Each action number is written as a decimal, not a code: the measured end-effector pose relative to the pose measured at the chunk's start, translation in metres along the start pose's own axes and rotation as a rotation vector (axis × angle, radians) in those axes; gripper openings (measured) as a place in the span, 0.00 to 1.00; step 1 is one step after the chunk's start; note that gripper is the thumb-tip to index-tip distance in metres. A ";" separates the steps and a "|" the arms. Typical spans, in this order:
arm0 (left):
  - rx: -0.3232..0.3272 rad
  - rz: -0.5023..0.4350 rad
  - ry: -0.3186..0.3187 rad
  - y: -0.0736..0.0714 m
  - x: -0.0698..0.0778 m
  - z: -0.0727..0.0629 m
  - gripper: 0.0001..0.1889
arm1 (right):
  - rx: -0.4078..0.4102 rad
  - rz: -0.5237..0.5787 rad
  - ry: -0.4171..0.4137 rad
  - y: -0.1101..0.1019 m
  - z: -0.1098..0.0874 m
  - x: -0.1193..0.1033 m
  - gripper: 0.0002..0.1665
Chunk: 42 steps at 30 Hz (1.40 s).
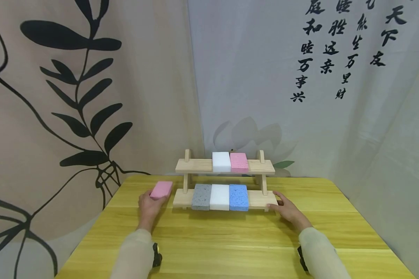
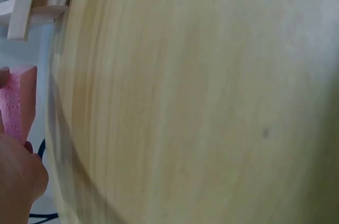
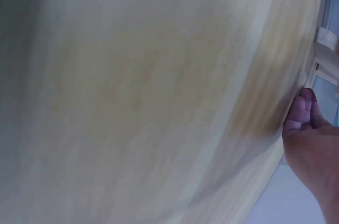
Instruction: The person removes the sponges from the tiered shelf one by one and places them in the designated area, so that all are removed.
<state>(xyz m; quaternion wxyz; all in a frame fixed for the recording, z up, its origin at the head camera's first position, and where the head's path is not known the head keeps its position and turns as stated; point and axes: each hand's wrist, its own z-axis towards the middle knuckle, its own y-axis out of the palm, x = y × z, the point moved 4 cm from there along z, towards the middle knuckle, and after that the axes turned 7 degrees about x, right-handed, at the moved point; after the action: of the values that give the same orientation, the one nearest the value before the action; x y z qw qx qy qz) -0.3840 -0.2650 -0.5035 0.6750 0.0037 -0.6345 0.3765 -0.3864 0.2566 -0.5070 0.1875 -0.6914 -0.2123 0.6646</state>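
Observation:
My left hand (image 1: 149,209) grips a pink sponge (image 1: 161,189) above the table, just left of a two-tier wooden rack (image 1: 258,199). In the left wrist view, the pink sponge (image 2: 18,102) shows a porous face. My right hand (image 1: 289,211) holds the right end of the lower shelf, thumb at the front corner and a finger at the back. On the lower shelf, a grey sponge (image 1: 201,197), a white sponge (image 1: 219,197) and a blue sponge (image 1: 239,197) stand side by side. The upper shelf bears a white sponge (image 1: 221,162) and a pink sponge (image 1: 239,162).
The rack stands toward the back of a yellow wood-grain table (image 1: 209,244). Behind the table hangs a cloth backdrop (image 1: 153,97) printed with dark plants and writing. Bare shelf wood shows on both sides of the sponges.

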 end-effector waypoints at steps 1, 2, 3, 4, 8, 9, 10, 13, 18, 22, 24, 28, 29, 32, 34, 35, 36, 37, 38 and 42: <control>-0.007 0.001 -0.001 0.001 0.000 -0.001 0.41 | 0.001 0.001 0.000 0.000 0.000 0.000 0.52; -0.014 0.006 -0.004 0.002 0.001 -0.002 0.41 | 0.001 -0.002 -0.001 0.000 -0.001 0.000 0.53; -0.020 0.007 -0.007 0.002 0.001 -0.003 0.41 | 0.002 0.000 -0.001 0.000 0.000 0.001 0.53; -0.025 0.016 -0.009 0.003 0.001 -0.004 0.41 | 0.003 0.002 -0.001 0.000 0.000 0.001 0.52; -0.038 0.057 -0.013 0.005 -0.002 -0.006 0.42 | -0.012 0.010 -0.017 0.000 0.002 0.004 0.55; -0.040 0.062 -0.011 0.006 -0.003 -0.006 0.41 | -0.013 0.015 -0.014 -0.001 0.003 0.005 0.56; -0.042 0.071 -0.011 0.007 -0.004 -0.006 0.42 | -0.018 0.009 -0.023 -0.001 0.002 0.005 0.56; -0.048 0.087 -0.009 0.009 -0.007 -0.003 0.42 | -0.016 0.010 -0.024 -0.001 0.001 0.004 0.57; -0.036 0.128 0.026 0.009 -0.009 -0.001 0.42 | 0.001 0.019 -0.003 0.001 0.000 0.001 0.55; -0.023 0.147 0.058 0.007 -0.008 -0.004 0.42 | 0.000 0.010 -0.006 0.001 -0.001 -0.001 0.55; -0.030 0.147 0.057 0.007 -0.007 -0.005 0.43 | -0.004 0.003 -0.010 0.000 -0.002 -0.001 0.55; -0.052 0.144 0.044 0.007 -0.004 -0.006 0.45 | -0.005 0.000 -0.011 -0.001 -0.002 -0.001 0.56; -0.054 0.141 0.038 0.006 -0.004 -0.007 0.46 | -0.005 0.002 -0.013 -0.001 -0.002 0.000 0.55; -0.055 0.123 0.021 0.005 -0.002 -0.006 0.45 | -0.004 0.001 -0.021 -0.002 -0.001 0.000 0.56; -0.051 0.112 0.012 0.003 0.000 -0.005 0.45 | -0.009 -0.009 -0.032 -0.001 0.000 0.001 0.56; -0.046 0.106 0.008 0.002 0.002 -0.005 0.45 | -0.007 -0.008 -0.029 -0.001 0.000 0.001 0.56; -0.042 0.099 0.005 0.000 0.003 -0.004 0.45 | -0.007 -0.012 -0.030 -0.001 0.001 0.002 0.56; -0.035 0.097 0.006 -0.001 0.006 -0.004 0.45 | -0.006 -0.011 -0.026 -0.001 0.000 0.002 0.56; -0.029 0.092 0.009 -0.002 0.008 -0.003 0.45 | -0.008 -0.009 -0.022 0.000 0.001 0.002 0.56; -0.005 0.040 0.014 -0.006 0.019 -0.001 0.44 | 0.000 0.013 0.003 0.001 0.002 0.004 0.55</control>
<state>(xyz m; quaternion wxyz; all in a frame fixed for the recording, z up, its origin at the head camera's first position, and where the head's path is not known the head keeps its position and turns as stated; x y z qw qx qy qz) -0.3820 -0.2590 -0.4842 0.6717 -0.0136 -0.6307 0.3884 -0.3879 0.2580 -0.5109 0.1836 -0.6937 -0.2074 0.6648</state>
